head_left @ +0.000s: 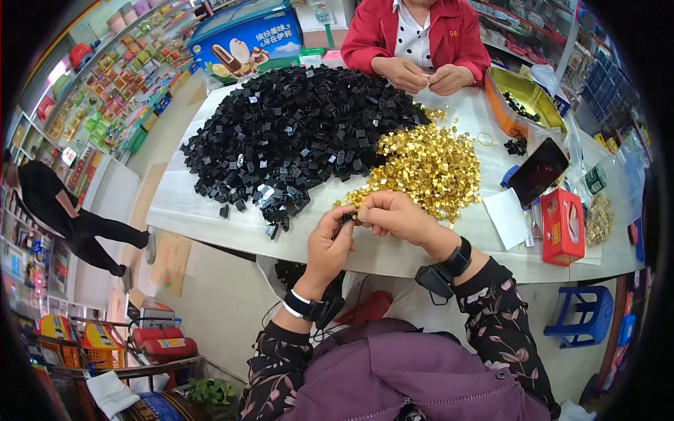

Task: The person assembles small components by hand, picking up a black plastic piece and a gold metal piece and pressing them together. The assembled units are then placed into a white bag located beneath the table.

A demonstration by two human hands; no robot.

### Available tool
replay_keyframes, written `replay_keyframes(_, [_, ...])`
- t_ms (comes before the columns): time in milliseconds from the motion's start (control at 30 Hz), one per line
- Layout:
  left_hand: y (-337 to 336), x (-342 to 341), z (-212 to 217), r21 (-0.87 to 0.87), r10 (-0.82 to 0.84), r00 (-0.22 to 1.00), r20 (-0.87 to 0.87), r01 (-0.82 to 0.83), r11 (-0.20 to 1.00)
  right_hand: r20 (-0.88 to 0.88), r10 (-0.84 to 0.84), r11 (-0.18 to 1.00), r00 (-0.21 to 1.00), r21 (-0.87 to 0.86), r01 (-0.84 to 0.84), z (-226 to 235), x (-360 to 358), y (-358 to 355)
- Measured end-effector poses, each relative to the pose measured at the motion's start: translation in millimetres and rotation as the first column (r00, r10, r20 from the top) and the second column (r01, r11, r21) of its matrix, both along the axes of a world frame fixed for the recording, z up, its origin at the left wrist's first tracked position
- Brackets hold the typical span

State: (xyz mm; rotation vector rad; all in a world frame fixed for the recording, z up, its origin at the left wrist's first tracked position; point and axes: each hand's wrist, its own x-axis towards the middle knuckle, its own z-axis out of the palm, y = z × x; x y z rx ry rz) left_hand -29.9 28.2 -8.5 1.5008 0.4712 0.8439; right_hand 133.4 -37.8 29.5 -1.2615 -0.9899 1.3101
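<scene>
At the near edge of the table, my left hand point(328, 245) pinches a small black plastic piece point(347, 218) between thumb and fingers. My right hand point(399, 219) meets it there, its fingertips closed on what looks like a small gold metal piece, mostly hidden by the fingers. Just beyond my hands lies a heap of small shiny gold pieces point(435, 172). A much larger heap of black plastic pieces point(295, 126) spreads to the left and back, with a few strays near its front edge.
Across the white-covered table point(189, 214), a person in red point(421, 35) works with both hands together. On the right are an orange-and-gold tin point(502, 105), a phone point(539, 172), white paper point(505, 219) and a red tin point(562, 226). A blue stool point(579, 316) stands below. Another person point(63, 210) walks at left.
</scene>
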Motion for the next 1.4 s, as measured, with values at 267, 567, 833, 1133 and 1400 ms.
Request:
replay_keyframes(267, [-5, 2, -1, 0.107, 0.059, 0.997, -0.044, -0.054, 0.993, 0.051, -0.023, 1.000, 0.998, -0.014, 0.024, -3, -1, 0])
replay_keyframes(567, [-2, 4, -7, 0.251, 0.101, 0.991, -0.082, -0.078, 0.965, 0.204, 0.007, 1.000, 0.979, 0.003, -0.008, -3, 6, 2])
replay_keyframes(833, [0, 3, 2, 0.007, 0.041, 0.999, 0.019, -0.041, 0.999, 0.206, 0.004, 1.000, 0.979, -0.030, 0.002, -3, 4, 4])
replay_keyframes(1133, [10, -1, -3, -0.213, 0.080, 0.996, 0.047, -0.068, 0.975, 0.924, -0.243, 0.956, 0.296, 0.279, -0.086, -10, -4, 1])
replay_keyframes(1400, [5, 3, 1, -0.097, 0.094, 0.995, 0.028, -0.091, 0.991, 0.841, -0.294, 0.943, 0.454, 0.333, -0.004, -11, 11, 3])
